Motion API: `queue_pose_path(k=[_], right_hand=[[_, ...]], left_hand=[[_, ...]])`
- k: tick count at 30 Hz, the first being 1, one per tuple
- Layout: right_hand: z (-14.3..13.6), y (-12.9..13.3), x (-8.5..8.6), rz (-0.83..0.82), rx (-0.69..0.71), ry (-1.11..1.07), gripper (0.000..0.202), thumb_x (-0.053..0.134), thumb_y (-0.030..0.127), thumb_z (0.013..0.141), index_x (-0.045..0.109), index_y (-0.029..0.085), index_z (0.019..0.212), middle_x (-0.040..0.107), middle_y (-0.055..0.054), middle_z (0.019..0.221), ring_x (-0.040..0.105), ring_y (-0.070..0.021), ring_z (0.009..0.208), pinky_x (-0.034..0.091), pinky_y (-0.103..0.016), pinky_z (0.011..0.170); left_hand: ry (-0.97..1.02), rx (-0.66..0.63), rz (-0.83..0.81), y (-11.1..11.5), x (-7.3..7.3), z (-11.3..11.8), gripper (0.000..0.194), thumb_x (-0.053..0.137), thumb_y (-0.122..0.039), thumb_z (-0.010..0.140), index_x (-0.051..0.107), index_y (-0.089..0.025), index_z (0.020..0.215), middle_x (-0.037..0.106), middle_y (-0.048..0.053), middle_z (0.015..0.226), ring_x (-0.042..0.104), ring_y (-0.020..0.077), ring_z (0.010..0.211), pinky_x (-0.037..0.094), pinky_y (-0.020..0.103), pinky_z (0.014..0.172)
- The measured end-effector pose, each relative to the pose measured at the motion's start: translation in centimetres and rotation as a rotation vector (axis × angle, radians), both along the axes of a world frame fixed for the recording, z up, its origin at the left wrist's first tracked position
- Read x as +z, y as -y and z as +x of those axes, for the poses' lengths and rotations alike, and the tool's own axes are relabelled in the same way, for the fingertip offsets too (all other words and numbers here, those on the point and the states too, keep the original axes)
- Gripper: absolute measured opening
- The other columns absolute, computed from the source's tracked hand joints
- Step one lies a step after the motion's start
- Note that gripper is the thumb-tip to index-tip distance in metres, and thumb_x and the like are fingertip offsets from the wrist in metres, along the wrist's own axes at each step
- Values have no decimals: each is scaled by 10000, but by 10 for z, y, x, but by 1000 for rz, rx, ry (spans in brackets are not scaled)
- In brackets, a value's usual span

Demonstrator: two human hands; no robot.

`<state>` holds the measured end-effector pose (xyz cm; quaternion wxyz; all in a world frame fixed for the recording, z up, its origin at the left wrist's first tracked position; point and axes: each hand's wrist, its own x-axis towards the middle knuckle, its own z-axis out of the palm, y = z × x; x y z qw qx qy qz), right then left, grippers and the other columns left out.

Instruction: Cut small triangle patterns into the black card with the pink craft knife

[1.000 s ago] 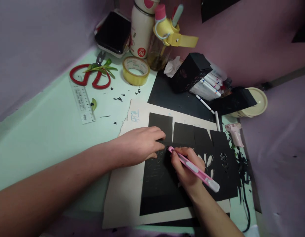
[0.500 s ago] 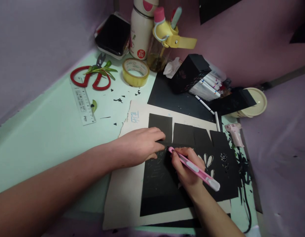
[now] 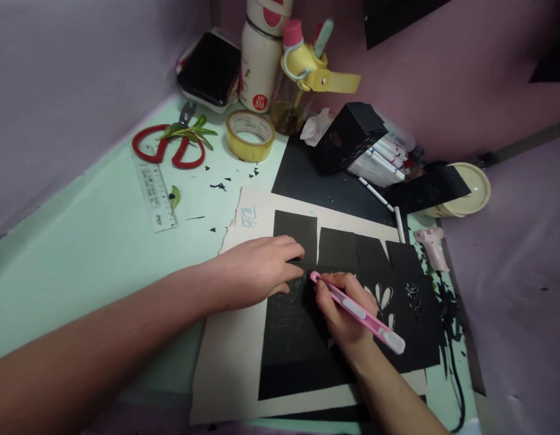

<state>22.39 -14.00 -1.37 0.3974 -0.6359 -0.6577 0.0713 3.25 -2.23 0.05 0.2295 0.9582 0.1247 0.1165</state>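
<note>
My left hand (image 3: 266, 269) lies flat on the black card (image 3: 307, 368), its fingers stretched out over the upper left part and holding nothing. My right hand (image 3: 347, 308) grips a pink craft knife (image 3: 361, 312) like a pen. Its tip meets the card just right of my left fingertips, but the blade is too small to make out. Petal-shaped cut-outs (image 3: 383, 299) and a small flower pattern (image 3: 412, 292) show on the card's right side, and faint pencil lines mark its left. Under the card lies a pale cardboard sheet (image 3: 225, 374).
Red-handled scissors (image 3: 189, 158), a clear ruler (image 3: 157, 199) and a tape roll (image 3: 250, 139) lie at the back left. Bottles (image 3: 261, 66), a black paper box (image 3: 350, 136) and markers (image 3: 383, 160) stand behind. A pink corded tool (image 3: 431, 248) and black scraps lie right.
The whole view has shifted slightly. Both hands and the craft knife keep almost the same place on the card.
</note>
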Motion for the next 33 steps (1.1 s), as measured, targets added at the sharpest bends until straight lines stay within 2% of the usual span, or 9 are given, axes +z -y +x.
queue_pose_path(k=[7, 21, 29, 33], right_hand=[[-7, 0, 2, 2, 31, 50, 118, 611, 136, 879, 606, 216, 793, 706, -18, 706, 667, -139, 580, 520, -239, 537], [-8, -1, 5, -73, 73, -47, 147, 564, 108, 875, 564, 205, 764, 654, -4, 672, 587, -113, 516, 461, -230, 509], [-5, -1, 6, -104, 105, -64, 144, 563, 102, 871, 571, 191, 758, 664, -9, 698, 599, -110, 548, 467, -224, 541], [-3, 1, 3, -88, 18, -227, 138, 574, 137, 871, 569, 199, 748, 637, 12, 663, 602, -118, 565, 481, -225, 555]], left_hand=[[-17, 2, 3, 0, 0, 0, 257, 731, -235, 843, 707, -163, 1089, 615, 119, 1169, 558, 271, 1105, 480, 372, 885], [-75, 47, -63, 3, 0, 0, 277, 697, -193, 861, 697, -181, 1138, 581, 113, 1254, 550, 273, 1137, 509, 380, 883], [-33, 25, -51, 0, -3, 0, 292, 719, -247, 854, 689, -184, 1138, 590, 105, 1229, 547, 264, 1120, 487, 393, 918], [-7, -2, -79, -4, -4, -2, 310, 716, -258, 856, 680, -190, 1157, 586, 113, 1231, 535, 277, 1148, 466, 424, 956]])
